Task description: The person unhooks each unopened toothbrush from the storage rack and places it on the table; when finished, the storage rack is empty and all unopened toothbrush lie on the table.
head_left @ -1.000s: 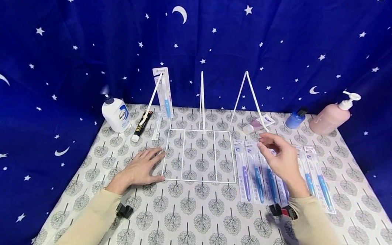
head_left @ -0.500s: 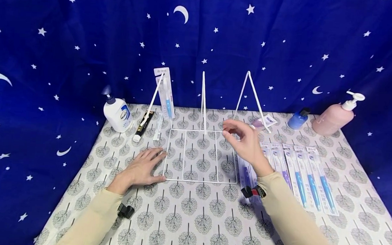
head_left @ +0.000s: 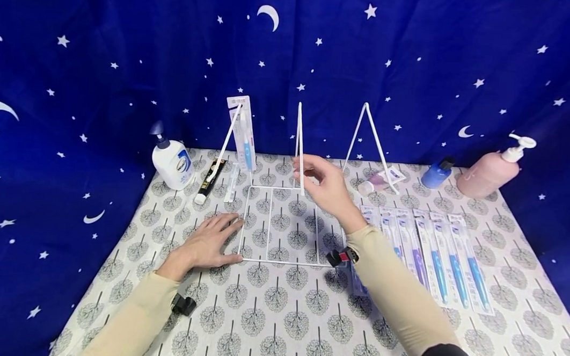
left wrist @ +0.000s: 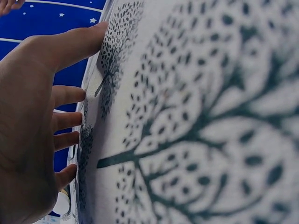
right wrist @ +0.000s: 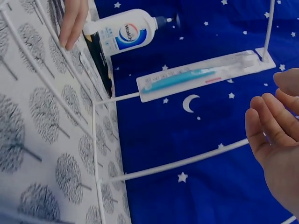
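A white wire rack [head_left: 292,263] lies with its rectangular base on the table, hooks rising at the back. My left hand [head_left: 207,242] rests spread on the cloth at the base's left side, thumb by the front left corner. My right hand [head_left: 324,181] is at the middle hook [head_left: 300,119], fingers loosely bent; its fingertips are partly behind the wire, and contact is unclear. Nothing shows between thumb and fingers in the right wrist view. One packaged blue toothbrush [right wrist: 187,79] hangs from the left hook. Several packaged toothbrushes [head_left: 438,256] lie in a row at the right.
Left of the rack are a white pump bottle [head_left: 173,164], a black toothpaste tube [head_left: 210,182] and a slim clear package [head_left: 232,182]. Behind the toothbrush row lie a purple-white tube [head_left: 380,182], a blue bottle [head_left: 437,174] and a pink pump bottle [head_left: 488,175].
My right hand has moved left from above the toothbrush row to the rack's middle hook. My left hand has stayed beside the base.
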`<state>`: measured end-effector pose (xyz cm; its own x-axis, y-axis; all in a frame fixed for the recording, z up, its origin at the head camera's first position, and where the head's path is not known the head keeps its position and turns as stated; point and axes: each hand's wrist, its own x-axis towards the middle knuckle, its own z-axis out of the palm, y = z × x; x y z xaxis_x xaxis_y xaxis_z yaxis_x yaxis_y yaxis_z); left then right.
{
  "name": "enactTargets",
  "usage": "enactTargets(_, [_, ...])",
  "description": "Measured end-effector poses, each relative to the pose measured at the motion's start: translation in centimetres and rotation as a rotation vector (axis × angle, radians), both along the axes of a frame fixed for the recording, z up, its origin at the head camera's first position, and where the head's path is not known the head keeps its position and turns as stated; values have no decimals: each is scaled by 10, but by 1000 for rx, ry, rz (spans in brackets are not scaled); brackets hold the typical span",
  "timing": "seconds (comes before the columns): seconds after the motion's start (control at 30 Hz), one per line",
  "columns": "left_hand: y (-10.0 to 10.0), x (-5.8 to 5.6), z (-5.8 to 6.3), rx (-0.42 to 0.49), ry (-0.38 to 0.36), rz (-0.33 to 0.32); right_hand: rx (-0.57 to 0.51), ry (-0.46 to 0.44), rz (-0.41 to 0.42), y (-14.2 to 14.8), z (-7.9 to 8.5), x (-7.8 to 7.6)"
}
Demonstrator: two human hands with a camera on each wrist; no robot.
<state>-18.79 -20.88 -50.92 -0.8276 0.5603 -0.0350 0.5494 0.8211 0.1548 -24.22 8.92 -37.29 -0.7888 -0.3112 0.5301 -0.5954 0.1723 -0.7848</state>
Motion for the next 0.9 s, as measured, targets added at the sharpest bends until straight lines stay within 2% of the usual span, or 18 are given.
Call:
enactTargets(0.1, [-1, 0, 0, 1, 0, 4, 25, 3, -4, -13, 2, -7])
enactTargets(0.3, [-1, 1, 1, -18, 3, 8, 62, 67, -38, -35, 3, -21])
enactTargets(0.47, [1, 0, 3, -15, 1, 3, 87, 15, -76, -48, 1, -36])
enactTargets(0.6, [1, 0, 4, -25, -11, 5, 60, -34, -80, -58, 5, -44])
enactTargets(0.8, [1, 0, 4, -35, -15, 15, -18, -43, -25, -70, 7, -59])
enactTargets(0.9, [1, -1, 4, -38, -12, 10, -26, -36, -22, -75, 6, -65])
